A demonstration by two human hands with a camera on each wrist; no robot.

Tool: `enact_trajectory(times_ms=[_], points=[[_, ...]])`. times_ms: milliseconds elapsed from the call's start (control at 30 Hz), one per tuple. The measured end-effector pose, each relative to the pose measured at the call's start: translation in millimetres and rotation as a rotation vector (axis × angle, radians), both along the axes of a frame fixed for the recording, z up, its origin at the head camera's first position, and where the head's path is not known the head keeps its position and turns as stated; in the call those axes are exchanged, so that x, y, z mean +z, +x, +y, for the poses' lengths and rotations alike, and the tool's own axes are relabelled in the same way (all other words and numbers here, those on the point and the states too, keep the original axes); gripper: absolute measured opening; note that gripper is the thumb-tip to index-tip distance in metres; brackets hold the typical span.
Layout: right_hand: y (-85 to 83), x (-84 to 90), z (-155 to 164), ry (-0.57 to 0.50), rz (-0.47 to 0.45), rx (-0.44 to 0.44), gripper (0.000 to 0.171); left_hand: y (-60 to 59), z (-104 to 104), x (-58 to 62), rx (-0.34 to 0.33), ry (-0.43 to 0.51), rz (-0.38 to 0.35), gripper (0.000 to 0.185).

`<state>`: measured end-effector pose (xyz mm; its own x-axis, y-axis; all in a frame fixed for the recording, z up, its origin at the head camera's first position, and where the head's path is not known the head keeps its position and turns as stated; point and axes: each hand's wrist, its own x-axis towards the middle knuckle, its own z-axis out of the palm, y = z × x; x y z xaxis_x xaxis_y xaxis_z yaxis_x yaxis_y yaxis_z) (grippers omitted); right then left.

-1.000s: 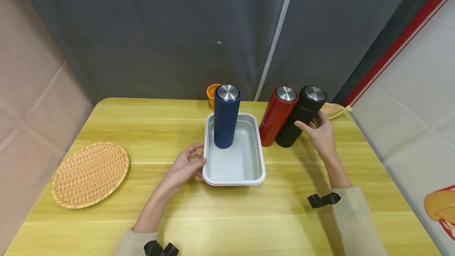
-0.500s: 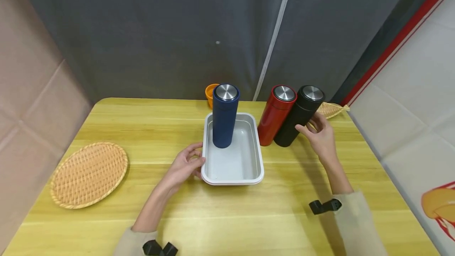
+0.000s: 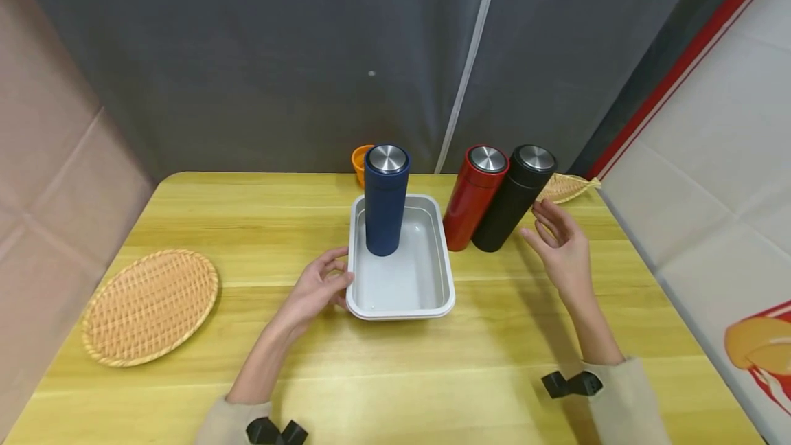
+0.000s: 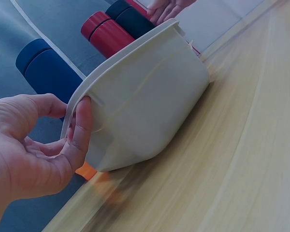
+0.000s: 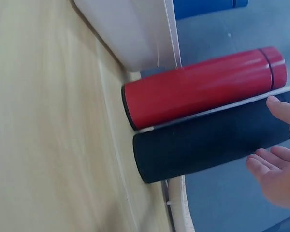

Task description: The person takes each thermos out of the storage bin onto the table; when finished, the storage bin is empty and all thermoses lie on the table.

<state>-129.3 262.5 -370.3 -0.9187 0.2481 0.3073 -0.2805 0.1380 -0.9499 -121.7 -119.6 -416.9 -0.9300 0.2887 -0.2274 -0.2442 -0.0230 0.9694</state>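
My left hand [image 3: 318,287] pinches the left rim of a white rectangular tub [image 3: 404,294]; in the left wrist view a finger lies on its outer wall [image 4: 145,96]. A dark blue thermos [image 3: 386,211] with a steel-topped lid stands upright in the tub's back left part. To the tub's right, on the table, a red thermos [image 3: 472,204] and a black thermos [image 3: 511,208] stand side by side. Just right of the black thermos is my right hand [image 3: 564,249], fingers loosely bent and holding nothing. In the right wrist view a narrow gap shows between its fingers and the black thermos [image 5: 203,142].
An oval woven tray [image 3: 151,307] lies on the left of the wooden table [image 3: 371,383]. Behind the blue thermos sits a partly hidden orange cup [image 3: 359,160]. A small woven basket [image 3: 567,187] is behind the black thermos. A dark curtain [image 3: 259,67] hangs along the back edge.
My right hand has let go of the black thermos and drawn slightly back to the right. The left hand has kept its hold on the tub. The whole view has shifted slightly.
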Motion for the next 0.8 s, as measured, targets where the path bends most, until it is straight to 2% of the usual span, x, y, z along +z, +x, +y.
enact_trajectory(times_ms=[167,333,600,800], points=[[14.8,3.9,-9.3,0.028,0.033,0.032,0.056,-0.1,0.6,0.5,-0.004,0.000,0.001,0.057],[21.4,4.2,-23.2,0.092,0.052,0.102,0.056,-0.1,0.7,-0.2,0.000,0.006,0.000,0.057],[16.6,-4.5,-56.6,0.149,0.007,0.231,0.060,0.8,0.1,-0.9,-0.004,0.005,-0.004,0.058],[4.2,3.0,-81.7,0.121,-0.002,0.318,0.060,-0.6,-0.1,-0.6,-0.007,0.004,-0.001,0.058]])
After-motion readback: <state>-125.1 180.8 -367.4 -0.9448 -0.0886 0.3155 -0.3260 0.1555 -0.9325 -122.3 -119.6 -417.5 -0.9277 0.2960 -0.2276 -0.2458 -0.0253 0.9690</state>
